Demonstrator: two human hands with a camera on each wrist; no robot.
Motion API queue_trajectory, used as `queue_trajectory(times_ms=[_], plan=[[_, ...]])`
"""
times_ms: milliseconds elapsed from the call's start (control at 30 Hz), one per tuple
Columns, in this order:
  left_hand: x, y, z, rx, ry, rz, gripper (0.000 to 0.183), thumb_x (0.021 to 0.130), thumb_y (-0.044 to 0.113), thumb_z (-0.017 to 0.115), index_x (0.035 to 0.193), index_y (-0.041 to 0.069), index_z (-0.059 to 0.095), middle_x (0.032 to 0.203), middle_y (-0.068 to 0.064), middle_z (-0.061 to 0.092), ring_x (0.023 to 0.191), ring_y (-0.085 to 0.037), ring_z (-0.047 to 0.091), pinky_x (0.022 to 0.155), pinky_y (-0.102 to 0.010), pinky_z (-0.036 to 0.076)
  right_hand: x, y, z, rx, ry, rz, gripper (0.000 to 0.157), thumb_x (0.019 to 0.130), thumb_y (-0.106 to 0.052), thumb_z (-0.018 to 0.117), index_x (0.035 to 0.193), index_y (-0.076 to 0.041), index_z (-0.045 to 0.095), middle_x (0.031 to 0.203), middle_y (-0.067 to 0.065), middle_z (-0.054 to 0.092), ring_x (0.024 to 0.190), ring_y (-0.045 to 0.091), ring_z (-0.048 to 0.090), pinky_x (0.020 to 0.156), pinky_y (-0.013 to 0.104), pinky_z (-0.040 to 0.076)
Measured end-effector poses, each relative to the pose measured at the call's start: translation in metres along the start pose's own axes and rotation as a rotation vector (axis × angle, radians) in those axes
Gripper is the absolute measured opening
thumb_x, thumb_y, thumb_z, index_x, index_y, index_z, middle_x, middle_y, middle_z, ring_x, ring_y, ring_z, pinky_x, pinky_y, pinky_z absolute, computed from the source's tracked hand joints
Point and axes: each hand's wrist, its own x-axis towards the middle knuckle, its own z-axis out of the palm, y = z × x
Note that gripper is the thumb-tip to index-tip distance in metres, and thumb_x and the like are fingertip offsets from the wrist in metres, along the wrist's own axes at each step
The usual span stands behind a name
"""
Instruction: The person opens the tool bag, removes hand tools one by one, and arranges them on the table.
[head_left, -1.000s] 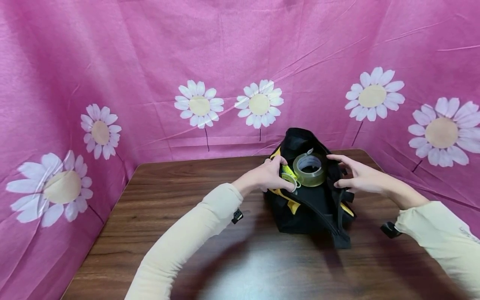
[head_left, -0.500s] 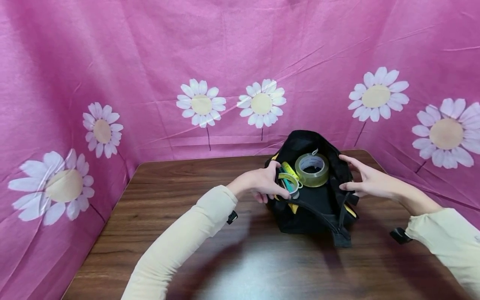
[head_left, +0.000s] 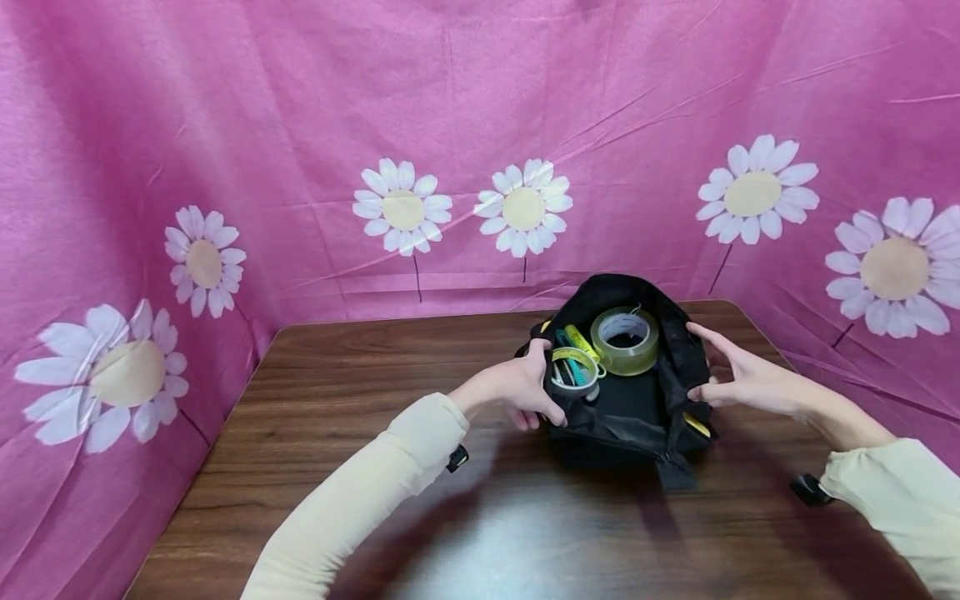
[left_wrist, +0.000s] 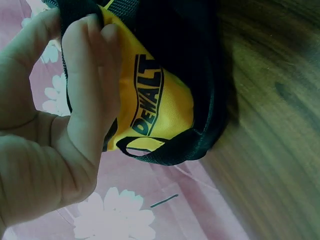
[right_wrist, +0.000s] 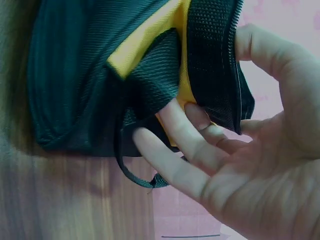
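A black and yellow tool bag marked DEWALT sits on the table with its mouth spread wide. My left hand grips the left rim, thumb inside and fingers outside against the yellow panel. At the opposite rim, my right hand pinches the zippered edge between thumb and fingers. Inside the bag lies a large roll of clear packing tape. Left of it are a smaller tape roll, a yellow-green stick-like item and a teal piece seen through the small roll.
The brown wooden table extends left and in front of the bag. A pink cloth with white daisies hangs behind and at both sides. A black strap loop hangs from the bag's right end.
Both hands have moved apart and a little lower, spreading the bag's mouth. The front rim has dropped, and more of the small tape roll and teal piece shows.
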Motion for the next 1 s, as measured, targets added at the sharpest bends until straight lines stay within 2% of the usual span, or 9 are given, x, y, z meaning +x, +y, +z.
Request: queue_trajectory(times_ms=[67,167,300,400,500,633,700,900,1000], plan=[[0.001,-0.002,0.000,-0.011,0.007,0.002,0.117,0.077,0.005,0.088,0.157,0.020,0.005,0.082,-0.019,0.069,0.054,-0.025,0.065,0.052,-0.040,0.061,-0.001,0.002,0.000,-0.004,0.003,-0.013,0.097,0.095,0.002,0.065,0.162,-0.008,-0.004,0.128,0.034,0.051,0.095,0.012,0.069,0.073,0.032,0.060],[0.002,-0.002,0.001,-0.033,0.013,0.000,0.118,0.076,0.000,0.086,0.158,0.021,0.004,0.082,-0.018,0.063,0.058,-0.029,0.065,0.055,-0.042,0.062,-0.001,0.001,-0.002,-0.060,0.023,-0.010,0.096,0.095,0.000,0.066,0.163,-0.011,-0.001,0.143,0.035,0.036,0.108,0.011,0.060,0.074,0.030,0.058],[0.004,-0.002,0.002,-0.090,0.014,-0.008,0.120,0.076,-0.010,0.082,0.159,0.022,0.002,0.085,-0.019,0.057,0.059,-0.029,0.061,0.057,-0.043,0.062,-0.002,0.001,-0.011,-0.159,0.049,0.005,0.094,0.096,-0.006,0.066,0.164,-0.016,0.002,0.158,0.031,0.016,0.134,0.040,0.038,0.078,0.014,0.046],[0.004,-0.003,0.001,-0.128,0.024,-0.014,0.121,0.076,-0.014,0.080,0.160,0.023,0.001,0.087,-0.019,0.055,0.057,-0.027,0.058,0.055,-0.041,0.062,-0.007,0.003,-0.016,-0.172,0.049,-0.004,0.092,0.097,-0.007,0.065,0.164,-0.017,0.002,0.161,0.030,0.009,0.137,0.059,0.021,0.080,0.006,0.038],[0.004,-0.007,0.003,-0.157,0.043,-0.014,0.121,0.076,-0.016,0.079,0.160,0.023,0.001,0.085,-0.019,0.054,0.054,-0.026,0.055,0.051,-0.039,0.061,-0.013,0.008,-0.015,-0.147,0.050,-0.024,0.090,0.099,-0.005,0.062,0.164,-0.020,0.002,0.158,0.029,0.016,0.140,0.030,0.032,0.080,0.009,0.042],[0.004,-0.015,0.006,-0.182,0.075,-0.012,0.120,0.075,-0.017,0.079,0.159,0.025,0.004,0.083,-0.018,0.053,0.055,-0.027,0.055,0.051,-0.041,0.061,-0.019,0.015,-0.007,-0.056,0.032,-0.042,0.090,0.100,0.000,0.057,0.164,-0.022,-0.002,0.142,0.025,0.034,0.109,-0.001,0.051,0.070,0.028,0.056],[0.003,-0.019,0.008,-0.189,0.085,-0.017,0.120,0.074,-0.017,0.079,0.158,0.027,0.006,0.085,-0.020,0.054,0.058,-0.030,0.059,0.053,-0.045,0.061,-0.021,0.017,-0.003,-0.017,0.027,-0.031,0.091,0.100,0.002,0.056,0.164,-0.023,-0.004,0.136,0.022,0.036,0.098,0.002,0.055,0.065,0.035,0.057],[0.004,-0.033,0.013,-0.227,0.110,-0.024,0.120,0.072,-0.018,0.079,0.157,0.028,0.008,0.090,-0.022,0.055,0.060,-0.032,0.063,0.054,-0.047,0.061,-0.025,0.023,0.005,-0.055,0.046,-0.012,0.095,0.098,0.002,0.059,0.163,-0.023,-0.007,0.139,0.027,0.023,0.097,0.000,0.045,0.058,0.031,0.050],[0.004,-0.038,0.014,-0.221,0.129,-0.005,0.119,0.072,-0.018,0.079,0.157,0.026,0.009,0.087,-0.022,0.056,0.057,-0.030,0.063,0.051,-0.043,0.061,-0.023,0.024,0.010,-0.023,0.043,-0.005,0.097,0.098,0.003,0.059,0.163,-0.023,-0.008,0.136,0.030,0.023,0.083,0.003,0.051,0.054,0.031,0.048]])
